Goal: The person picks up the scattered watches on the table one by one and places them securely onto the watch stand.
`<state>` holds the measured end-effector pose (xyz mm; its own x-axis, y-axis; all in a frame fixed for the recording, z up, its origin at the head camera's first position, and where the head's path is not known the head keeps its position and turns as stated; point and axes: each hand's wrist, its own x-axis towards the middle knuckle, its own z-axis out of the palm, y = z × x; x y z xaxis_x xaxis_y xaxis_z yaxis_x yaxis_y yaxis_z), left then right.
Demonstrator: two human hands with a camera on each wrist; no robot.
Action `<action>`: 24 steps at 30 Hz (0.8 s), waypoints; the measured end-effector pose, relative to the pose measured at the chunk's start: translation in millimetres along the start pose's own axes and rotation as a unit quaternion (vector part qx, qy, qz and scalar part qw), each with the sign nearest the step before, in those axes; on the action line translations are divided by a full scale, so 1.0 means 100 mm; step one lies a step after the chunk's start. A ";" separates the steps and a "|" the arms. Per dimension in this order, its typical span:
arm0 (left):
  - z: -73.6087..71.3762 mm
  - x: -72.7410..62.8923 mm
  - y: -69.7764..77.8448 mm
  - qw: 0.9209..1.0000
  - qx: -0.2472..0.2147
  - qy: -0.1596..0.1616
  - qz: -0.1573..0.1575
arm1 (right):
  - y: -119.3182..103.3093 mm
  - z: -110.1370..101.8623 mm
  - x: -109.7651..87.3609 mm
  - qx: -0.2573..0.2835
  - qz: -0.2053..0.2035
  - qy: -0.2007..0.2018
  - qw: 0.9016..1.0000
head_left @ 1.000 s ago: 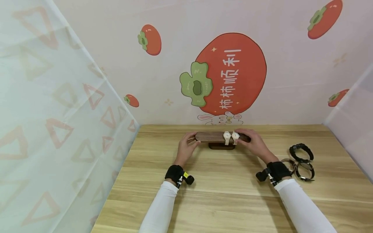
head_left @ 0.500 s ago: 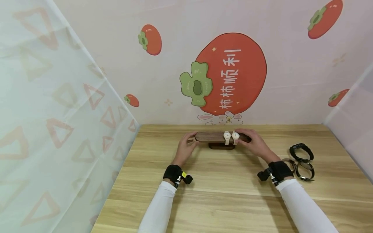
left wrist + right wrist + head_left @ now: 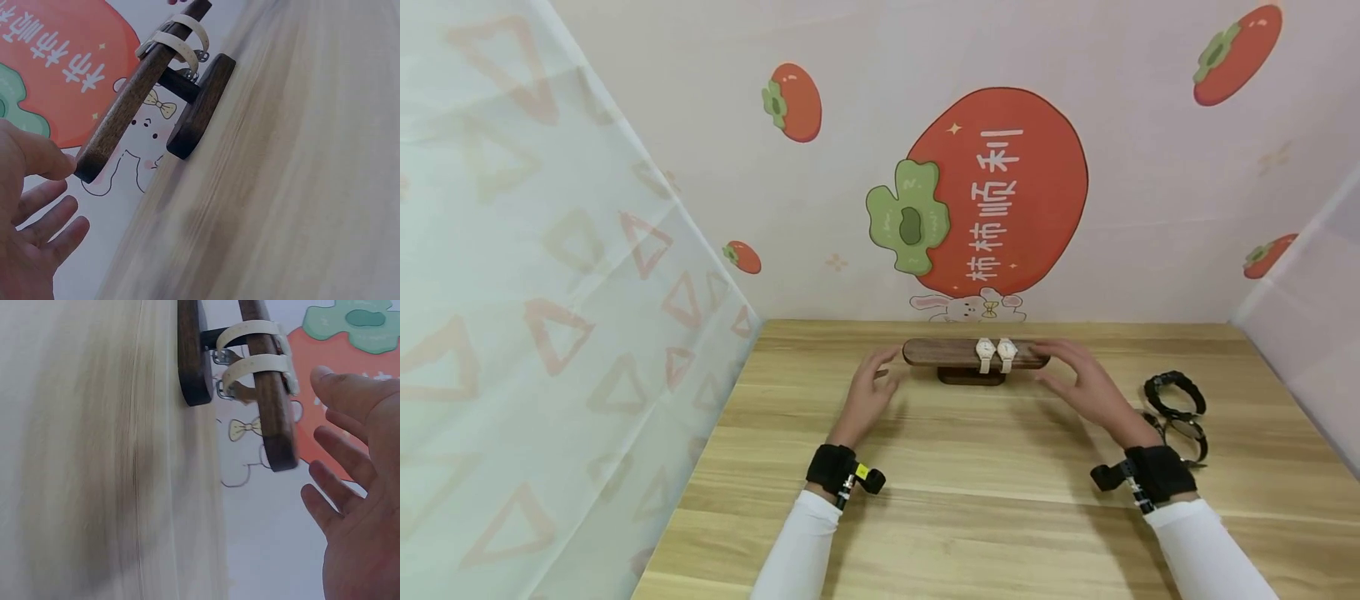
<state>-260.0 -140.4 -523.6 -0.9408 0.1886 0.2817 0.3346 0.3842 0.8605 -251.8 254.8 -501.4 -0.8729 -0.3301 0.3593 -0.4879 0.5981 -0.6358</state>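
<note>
A dark wooden watch stand (image 3: 940, 352) stands at the back of the table, its long bar raised on a short post over a small base (image 3: 206, 106). Two watches with cream straps, a left watch (image 3: 986, 350) and a right watch (image 3: 1007, 351), are buckled side by side round the bar, right of its middle. My left hand (image 3: 867, 397) is beside the bar's left end, fingers loosely spread, holding nothing; whether its thumb still touches the end I cannot tell. My right hand (image 3: 1093, 387) hovers by the bar's right end with relaxed fingers, apart from it in the right wrist view.
To the right on the wooden table (image 3: 970, 517) lie a black watch (image 3: 1176, 395) and, in front of it, another dark-strapped watch (image 3: 1187, 433), partly behind my right wrist. A printed wall sheet (image 3: 820, 192) rises directly behind the table, with side sheets left and right.
Both hands have let go of the bar ends and drawn outward and back, the right one farther. The stand and its two watches stay in place.
</note>
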 end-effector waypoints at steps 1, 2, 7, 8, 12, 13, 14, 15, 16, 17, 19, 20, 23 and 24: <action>-0.01 -0.04 0.01 1.000 -0.001 -0.004 -0.002 | -0.01 -0.02 -0.04 -0.003 -0.005 0.005 1.000; -0.01 -0.08 0.02 1.000 0.000 -0.008 -0.001 | -0.02 -0.04 -0.09 -0.006 -0.009 0.011 1.000; -0.04 -0.25 0.04 0.999 -0.014 -0.031 -0.006 | -0.14 -0.14 -0.36 -0.019 -0.012 0.029 0.999; -0.04 -0.28 0.04 0.999 -0.017 -0.034 -0.005 | -0.16 -0.16 -0.41 -0.026 -0.015 0.034 0.999; -0.05 -0.40 0.04 0.999 -0.015 -0.047 -0.010 | -0.15 -0.25 -0.64 -0.063 -0.015 0.039 0.997; -0.04 -0.43 0.04 0.999 -0.014 -0.051 -0.008 | -0.14 -0.27 -0.70 -0.077 -0.014 0.039 0.996; -0.04 -0.45 0.03 0.998 -0.013 -0.054 -0.002 | -0.12 -0.30 -0.76 -0.090 -0.009 0.037 0.995; -0.03 -0.47 0.03 0.998 -0.011 -0.058 -0.001 | -0.09 -0.32 -0.82 -0.099 -0.001 0.031 0.995; -0.03 -0.49 0.02 0.998 -0.011 -0.061 0.003 | -0.06 -0.35 -0.88 -0.109 0.007 0.027 0.994; -0.02 -0.51 0.01 0.998 -0.009 -0.063 0.006 | -0.04 -0.37 -0.94 -0.116 0.015 0.024 0.993; 0.00 -0.54 0.00 0.998 -0.009 -0.069 0.011 | 0.01 -0.40 -1.06 -0.124 0.031 0.021 0.992; 0.00 -0.56 0.00 0.997 -0.010 -0.071 0.013 | 0.04 -0.42 -1.11 -0.125 0.040 0.019 0.991; 0.03 -0.61 -0.01 0.997 -0.015 -0.078 0.008 | 0.09 -0.44 -1.24 -0.122 0.064 0.016 0.990; 0.04 -0.63 -0.02 0.997 -0.018 -0.081 0.006 | 0.10 -0.44 -1.27 -0.122 0.069 0.015 0.990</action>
<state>-201.4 -149.2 -544.3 -0.9145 0.3380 0.2224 0.3414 0.3495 0.8725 -145.9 335.4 -523.3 -0.9289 -0.2124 0.3033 -0.3445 0.7956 -0.4983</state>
